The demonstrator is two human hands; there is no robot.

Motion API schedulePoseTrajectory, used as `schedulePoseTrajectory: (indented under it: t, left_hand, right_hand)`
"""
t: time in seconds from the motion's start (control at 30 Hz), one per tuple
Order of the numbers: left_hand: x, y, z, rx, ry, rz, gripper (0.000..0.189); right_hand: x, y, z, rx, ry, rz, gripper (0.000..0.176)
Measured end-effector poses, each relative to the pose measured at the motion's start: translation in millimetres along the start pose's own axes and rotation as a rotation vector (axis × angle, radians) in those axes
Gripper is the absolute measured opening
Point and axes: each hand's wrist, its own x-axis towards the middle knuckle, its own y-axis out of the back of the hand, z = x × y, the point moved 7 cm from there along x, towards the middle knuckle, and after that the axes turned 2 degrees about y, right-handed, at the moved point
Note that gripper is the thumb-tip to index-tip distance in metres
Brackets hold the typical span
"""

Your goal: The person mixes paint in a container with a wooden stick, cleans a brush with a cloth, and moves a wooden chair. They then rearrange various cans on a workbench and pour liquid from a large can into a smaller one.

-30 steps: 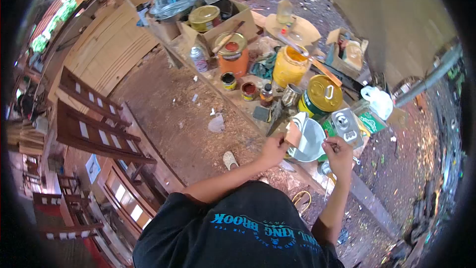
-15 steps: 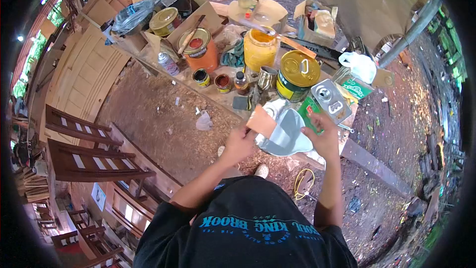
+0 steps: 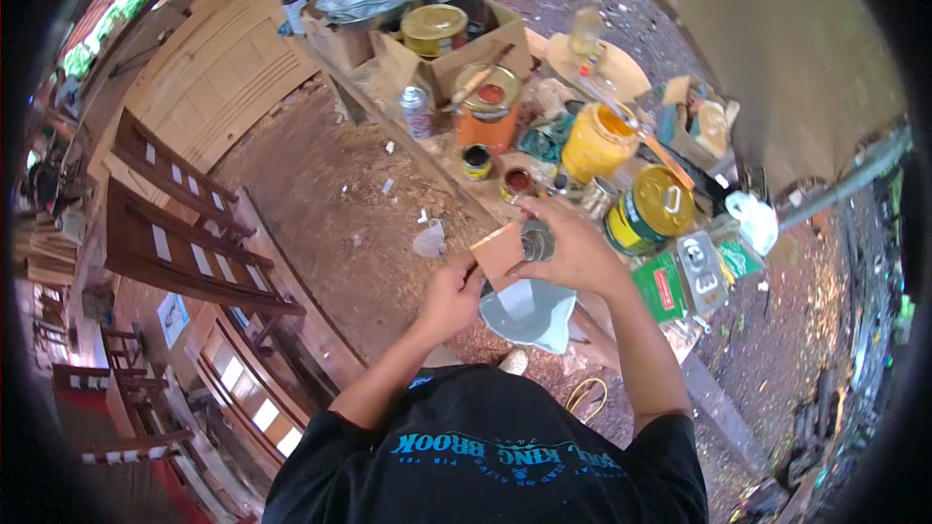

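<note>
My left hand (image 3: 452, 303) is closed on a flat, square orange-brown piece (image 3: 497, 254), perhaps a spreader. Its kind is not plain. Just below hangs a grey bowl (image 3: 529, 318) with a pointed lip and a pale patch inside; its near left rim is beside my left fingers, and whether they grip it too is hidden. My right hand (image 3: 580, 250) curves around a small, shiny grey cylindrical container (image 3: 537, 241), thumb and fingers on opposite sides. Past it stands a small open can of reddish-brown paint (image 3: 517, 181).
The bench holds an orange tin (image 3: 488, 121), a yellow tub (image 3: 599, 144), a gold-lidded can (image 3: 663, 199) and a green rectangular tin (image 3: 660, 289). Dark wooden frames (image 3: 184, 238) stand at left. A bench plank (image 3: 723, 412) extends at lower right.
The view has swung, shifting the bench rightward. My right hand has left the bowl's right side and moved over to the grey container. The orange-brown piece stays in my left hand.
</note>
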Motion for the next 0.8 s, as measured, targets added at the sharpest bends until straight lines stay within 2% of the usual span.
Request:
schedulePoseTrajectory:
  t: [0.1, 0.13, 0.23, 0.37, 0.43, 0.5, 0.53, 0.63, 0.73, 0.8]
  left_hand:
    - [9.9, 58.9, -11.5, -0.012, -0.032, 0.106, 0.021]
    - [16.2, 80.2, -15.2, -0.010, -0.059, 0.134, 0.020]
    - [32.7, 146.1, -28.5, 0.082, -0.057, 0.203, 0.020]
    - [50.4, 226.0, -23.0, 0.142, -0.091, 0.251, 0.017]
    - [61.2, 263.5, -25.4, 0.232, -0.062, 0.246, 0.015]
    - [73.0, 296.7, -31.5, 0.279, -0.129, 0.293, 0.015]
    - [79.8, 310.5, -34.5, 0.299, -0.163, 0.313, 0.014]
    - [105.6, 349.7, -46.9, 0.345, -0.135, 0.350, 0.015]
    - [144.6, 381.9, -58.9, 0.347, -0.206, 0.308, 0.015]
    - [176.4, 402.8, -61.8, 0.330, -0.186, 0.211, 0.014]
  right_hand:
    - [50.3, -47.7, -10.9, 0.124, 0.035, -0.163, 0.066]
    - [67.9, -62.6, -20.7, 0.165, 0.078, -0.176, 0.054]
    - [125.5, -112.3, -37.0, 0.281, 0.091, -0.237, 0.051]
    - [193.0, -146.6, -85.7, 0.339, 0.181, -0.219, 0.050]
    - [224.8, -173.7, -93.3, 0.403, 0.203, -0.283, 0.048]
    - [257.3, -195.7, -100.2, 0.381, 0.186, -0.364, 0.046]
    - [273.9, -198.6, -111.2, 0.422, 0.299, -0.288, 0.041]
    - [314.5, -226.2, -107.4, 0.474, 0.109, -0.380, 0.038]
    - [356.0, -242.9, -97.0, 0.528, 0.042, -0.292, 0.042]
    - [383.1, -237.7, -94.7, 0.474, 0.028, -0.223, 0.040]
